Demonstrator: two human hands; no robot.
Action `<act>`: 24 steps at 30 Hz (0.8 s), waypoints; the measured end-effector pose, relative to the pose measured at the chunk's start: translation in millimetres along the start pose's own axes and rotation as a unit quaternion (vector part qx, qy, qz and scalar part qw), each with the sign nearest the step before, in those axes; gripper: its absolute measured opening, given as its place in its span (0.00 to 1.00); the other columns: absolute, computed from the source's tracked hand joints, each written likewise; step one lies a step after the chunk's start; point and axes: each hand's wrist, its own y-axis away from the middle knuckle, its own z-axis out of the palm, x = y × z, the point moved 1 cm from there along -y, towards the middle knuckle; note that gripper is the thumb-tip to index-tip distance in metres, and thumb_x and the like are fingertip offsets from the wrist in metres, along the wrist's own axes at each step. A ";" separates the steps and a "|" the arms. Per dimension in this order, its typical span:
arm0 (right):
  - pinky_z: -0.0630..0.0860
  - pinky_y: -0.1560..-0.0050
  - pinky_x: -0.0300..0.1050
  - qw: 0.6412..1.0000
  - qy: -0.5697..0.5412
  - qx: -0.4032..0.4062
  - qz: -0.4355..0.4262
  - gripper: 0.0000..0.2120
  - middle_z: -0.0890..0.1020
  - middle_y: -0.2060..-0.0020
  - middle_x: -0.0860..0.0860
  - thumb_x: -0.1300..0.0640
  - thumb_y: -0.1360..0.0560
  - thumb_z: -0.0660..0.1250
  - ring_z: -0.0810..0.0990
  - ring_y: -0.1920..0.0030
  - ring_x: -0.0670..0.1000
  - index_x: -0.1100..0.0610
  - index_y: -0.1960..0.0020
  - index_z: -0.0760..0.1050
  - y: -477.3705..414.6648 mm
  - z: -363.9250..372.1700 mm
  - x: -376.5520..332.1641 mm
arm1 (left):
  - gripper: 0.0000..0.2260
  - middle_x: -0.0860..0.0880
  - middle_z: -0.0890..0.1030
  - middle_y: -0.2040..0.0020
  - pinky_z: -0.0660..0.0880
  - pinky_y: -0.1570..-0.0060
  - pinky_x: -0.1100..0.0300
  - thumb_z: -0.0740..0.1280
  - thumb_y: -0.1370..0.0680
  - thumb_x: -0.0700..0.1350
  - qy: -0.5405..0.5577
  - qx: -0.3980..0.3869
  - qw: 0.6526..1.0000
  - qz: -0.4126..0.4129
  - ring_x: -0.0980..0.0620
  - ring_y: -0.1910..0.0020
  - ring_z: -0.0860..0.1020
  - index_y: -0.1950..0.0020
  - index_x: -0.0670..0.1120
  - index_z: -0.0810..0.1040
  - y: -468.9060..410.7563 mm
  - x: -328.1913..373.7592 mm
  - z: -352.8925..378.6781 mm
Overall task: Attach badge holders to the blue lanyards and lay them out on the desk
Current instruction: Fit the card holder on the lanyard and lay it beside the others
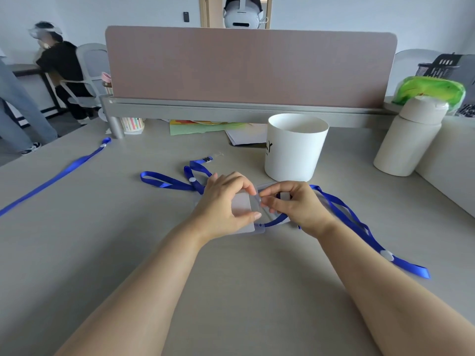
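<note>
**Current state.** The left grip [226,204] holds the badge holder [243,210] between thumb and fingertips, near the middle of the surface [231,278]. We cannot tell whether the holder rests on the surface or is slightly lifted. The right grip [293,205] is narrow and pinches the end of the working lanyard [347,214] against the holder's slotted edge. The fingers hide the fitting, so we cannot tell whether it has passed through the slot. The rest of this lanyard trails toward the right edge of the surface.

**Step in hand.** We judge that attachment is under way and not yet confirmed.

**Risks from here.**
- The fitting may not be latched. If we release early, the holder could drop off when the lanyard is lifted.
- A loop of the working lanyard runs beneath the right grip. Pulling it taut could twist the strap.
- The second lanyard [164,181] lies coiled just beside the left grip. Dragging the holder could snag it.
- The white container [295,147] stands near, beyond the right grip. A wide pull could strike it.

The third lanyard [59,173] lies stretched toward the far-left corner, well apart.
</note>
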 end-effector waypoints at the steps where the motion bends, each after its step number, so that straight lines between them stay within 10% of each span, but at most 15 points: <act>1: 0.76 0.64 0.33 1.000 0.001 -0.004 -0.002 0.05 0.83 0.67 0.50 0.67 0.29 0.69 0.76 0.72 0.43 0.63 0.54 0.81 0.3 0.7 -0.9 | 0.16 0.57 0.73 0.54 0.63 0.39 0.45 0.71 0.35 0.53 0.002 0.005 1.000 0.002 0.67 0.55 0.66 0.54 0.46 0.75 0.3 1.0 -0.9; 10: 0.75 0.65 0.32 0.999 0.018 -0.026 -0.018 0.07 0.81 0.72 0.43 0.66 0.30 0.71 0.75 0.73 0.43 0.54 0.61 0.81 1.8 4.6 -2.9 | 0.15 0.62 0.72 0.55 0.62 0.35 0.41 0.71 0.36 0.53 0.025 0.012 1.000 -0.001 0.75 0.51 0.66 0.55 0.48 0.74 1.7 4.2 -4.5; 24: 0.71 0.65 0.34 0.995 -0.033 -0.095 0.009 0.15 0.82 0.70 0.42 0.71 0.25 0.60 0.76 0.69 0.40 0.54 0.51 0.79 2.9 5.5 -7.3 | 0.08 0.53 0.79 0.47 0.58 0.37 0.48 0.72 0.34 0.51 -0.012 0.030 0.999 -0.011 0.58 0.49 0.74 0.60 0.47 0.80 2.5 -3.2 -5.2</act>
